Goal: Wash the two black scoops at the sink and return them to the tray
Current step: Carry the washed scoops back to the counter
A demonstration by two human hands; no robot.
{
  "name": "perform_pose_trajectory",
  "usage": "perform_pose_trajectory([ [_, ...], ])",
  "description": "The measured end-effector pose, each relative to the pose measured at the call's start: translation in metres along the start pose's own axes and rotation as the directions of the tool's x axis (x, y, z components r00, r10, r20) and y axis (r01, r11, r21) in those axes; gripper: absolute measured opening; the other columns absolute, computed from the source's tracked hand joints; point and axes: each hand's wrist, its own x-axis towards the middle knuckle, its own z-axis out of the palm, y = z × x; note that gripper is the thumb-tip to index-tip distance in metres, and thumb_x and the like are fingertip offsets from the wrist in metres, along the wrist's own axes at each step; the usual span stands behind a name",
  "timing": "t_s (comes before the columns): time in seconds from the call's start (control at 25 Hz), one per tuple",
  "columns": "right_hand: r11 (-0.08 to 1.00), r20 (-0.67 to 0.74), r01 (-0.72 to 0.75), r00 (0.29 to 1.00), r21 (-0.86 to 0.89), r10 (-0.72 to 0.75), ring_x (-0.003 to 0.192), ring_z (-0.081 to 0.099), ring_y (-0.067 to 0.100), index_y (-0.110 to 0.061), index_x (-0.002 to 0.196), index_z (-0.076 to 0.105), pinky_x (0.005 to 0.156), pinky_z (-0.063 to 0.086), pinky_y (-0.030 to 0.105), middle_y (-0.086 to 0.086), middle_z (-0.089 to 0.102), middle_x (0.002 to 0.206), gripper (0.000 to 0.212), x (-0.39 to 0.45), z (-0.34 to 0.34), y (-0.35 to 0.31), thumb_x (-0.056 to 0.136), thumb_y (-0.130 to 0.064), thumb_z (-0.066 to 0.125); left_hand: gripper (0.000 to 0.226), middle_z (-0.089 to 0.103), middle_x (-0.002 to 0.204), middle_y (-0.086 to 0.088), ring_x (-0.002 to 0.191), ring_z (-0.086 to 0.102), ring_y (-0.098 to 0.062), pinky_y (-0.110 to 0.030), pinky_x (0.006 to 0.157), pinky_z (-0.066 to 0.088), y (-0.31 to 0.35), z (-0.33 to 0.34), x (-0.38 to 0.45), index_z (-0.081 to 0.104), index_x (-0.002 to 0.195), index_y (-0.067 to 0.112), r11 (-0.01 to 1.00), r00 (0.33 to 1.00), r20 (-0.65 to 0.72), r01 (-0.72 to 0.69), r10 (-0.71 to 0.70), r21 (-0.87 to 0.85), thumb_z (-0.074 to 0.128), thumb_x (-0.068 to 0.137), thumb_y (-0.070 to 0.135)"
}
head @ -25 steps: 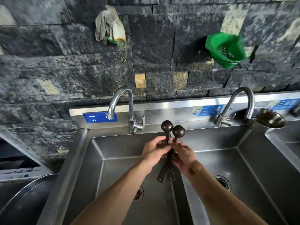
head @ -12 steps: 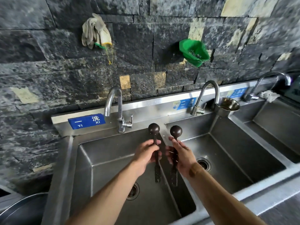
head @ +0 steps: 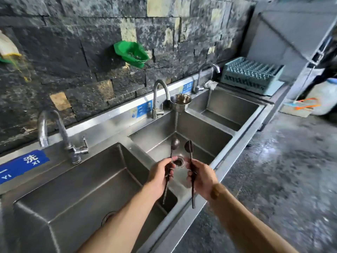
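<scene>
I hold two black long-handled scoops upright over the steel sink. My left hand [head: 160, 173] grips the handle of the left scoop [head: 175, 143], whose round bowl points up. My right hand [head: 200, 178] grips the right scoop [head: 188, 146], its bowl turned sideways. Both scoops hang above the middle basin [head: 209, 141], near its drain [head: 179, 161]. The handle ends stick out below my fists. No water runs from the taps. A grey-green rack tray [head: 252, 75] sits on the counter at the far right end of the sink.
The left basin [head: 76, 196] lies under my left forearm, with a tap [head: 54, 132] behind it. The middle tap [head: 160, 95] has a steel funnel bowl [head: 180, 102] beside it. A green holder [head: 131, 53] hangs on the stone wall. Wet floor [head: 291, 179] lies right.
My view has swung right from the left basin to the middle one. The two scoops, held together a second ago, are now apart, one in each hand.
</scene>
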Motion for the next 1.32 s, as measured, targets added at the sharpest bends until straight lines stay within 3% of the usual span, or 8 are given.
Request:
perform_pose_trajectory([
  [0.2, 0.973, -0.101, 0.151, 0.986, 0.176, -0.135, 0.048, 0.048, 0.011, -0.007, 0.087, 0.068, 0.051, 0.042, 0.022, 0.002, 0.059, 0.063, 0.022, -0.034, -0.084, -0.03, 0.096, -0.006, 0.048, 0.017, 0.062, 0.056, 0.001, 0.043, 0.053, -0.008, -0.017, 0.039, 0.041, -0.041, 0.083, -0.011, 0.073, 0.084, 0.008, 0.996, 0.978, 0.19, 0.083, -0.085, 0.016, 0.057, 0.09, 0.005],
  [0.36, 0.96, -0.213, 0.238, 0.956, 0.149, -0.204, 0.057, 0.057, 0.016, -0.009, 0.094, 0.071, 0.06, 0.047, 0.029, 0.002, 0.066, 0.07, 0.019, -0.065, -0.167, -0.048, 0.096, -0.009, 0.052, 0.015, 0.063, 0.058, -0.003, 0.045, 0.058, -0.009, -0.018, 0.042, 0.048, -0.079, 0.156, -0.028, 0.067, 0.086, 0.004, 0.991, 0.938, 0.32, 0.118, -0.132, 0.062, 0.054, 0.091, -0.001],
  [0.48, 0.946, -0.293, 0.286, 0.927, 0.151, -0.234, 0.061, 0.06, 0.018, -0.009, 0.105, 0.07, 0.06, 0.047, 0.03, 0.004, 0.068, 0.072, 0.017, -0.094, -0.235, -0.062, 0.096, -0.012, 0.055, 0.012, 0.067, 0.068, -0.005, 0.05, 0.061, -0.011, -0.02, 0.044, 0.05, -0.114, 0.213, -0.048, 0.068, 0.092, 0.008, 0.974, 0.919, 0.357, 0.101, -0.17, 0.204, 0.057, 0.091, 0.004],
  [0.64, 0.925, -0.409, 0.33, 0.883, 0.191, -0.231, 0.058, 0.056, 0.019, -0.007, 0.116, 0.065, 0.053, 0.042, 0.027, 0.01, 0.066, 0.075, 0.023, -0.129, -0.312, -0.077, 0.097, -0.014, 0.055, 0.011, 0.072, 0.062, -0.002, 0.041, 0.055, -0.009, -0.017, 0.037, 0.039, -0.161, 0.28, -0.074, 0.067, 0.089, 0.015, 0.933, 0.915, 0.366, 0.03, -0.171, 0.359, 0.057, 0.092, 0.009],
  [0.76, 0.914, -0.477, 0.354, 0.85, 0.199, -0.225, 0.059, 0.056, 0.019, -0.007, 0.12, 0.063, 0.054, 0.043, 0.029, 0.01, 0.065, 0.077, 0.026, -0.16, -0.373, -0.084, 0.097, -0.016, 0.055, 0.013, 0.069, 0.065, -0.005, 0.039, 0.053, -0.008, -0.017, 0.035, 0.039, -0.202, 0.336, -0.096, 0.066, 0.089, 0.014, 0.907, 0.895, 0.4, 0.012, -0.197, 0.421, 0.056, 0.093, 0.009],
  [0.92, 0.891, -0.578, 0.406, 0.785, 0.205, -0.225, 0.064, 0.061, 0.021, -0.007, 0.119, 0.064, 0.058, 0.054, 0.032, 0.01, 0.066, 0.08, 0.025, -0.206, -0.447, -0.081, 0.096, -0.015, 0.057, 0.011, 0.06, 0.067, -0.007, 0.041, 0.054, -0.008, -0.02, 0.036, 0.045, -0.256, 0.403, -0.13, 0.066, 0.092, 0.007, 0.884, 0.849, 0.456, 0.03, -0.268, 0.466, 0.055, 0.093, 0.004],
  [1.08, 0.877, -0.699, 0.452, 0.681, 0.166, -0.219, 0.075, 0.07, 0.022, -0.014, 0.115, 0.066, 0.071, 0.056, 0.033, 0.007, 0.075, 0.086, 0.021, -0.253, -0.508, -0.08, 0.095, -0.018, 0.059, 0.011, 0.056, 0.065, -0.005, 0.051, 0.054, -0.013, -0.021, 0.039, 0.049, -0.304, 0.457, -0.168, 0.067, 0.088, 0.007, 0.856, 0.8, 0.499, 0.034, -0.332, 0.516, 0.058, 0.092, 0.003],
  [1.32, 0.835, -0.849, 0.538, 0.489, 0.114, -0.2, 0.077, 0.074, 0.019, -0.023, 0.107, 0.064, 0.058, 0.056, 0.025, 0.005, 0.079, 0.091, 0.013, -0.328, -0.576, -0.075, 0.096, -0.02, 0.059, 0.014, 0.057, 0.068, -0.002, 0.056, 0.056, -0.012, -0.024, 0.049, 0.053, -0.366, 0.528, -0.224, 0.069, 0.103, 0.006, 0.767, 0.639, 0.603, -0.031, -0.477, 0.64, 0.06, 0.091, 0.007],
])
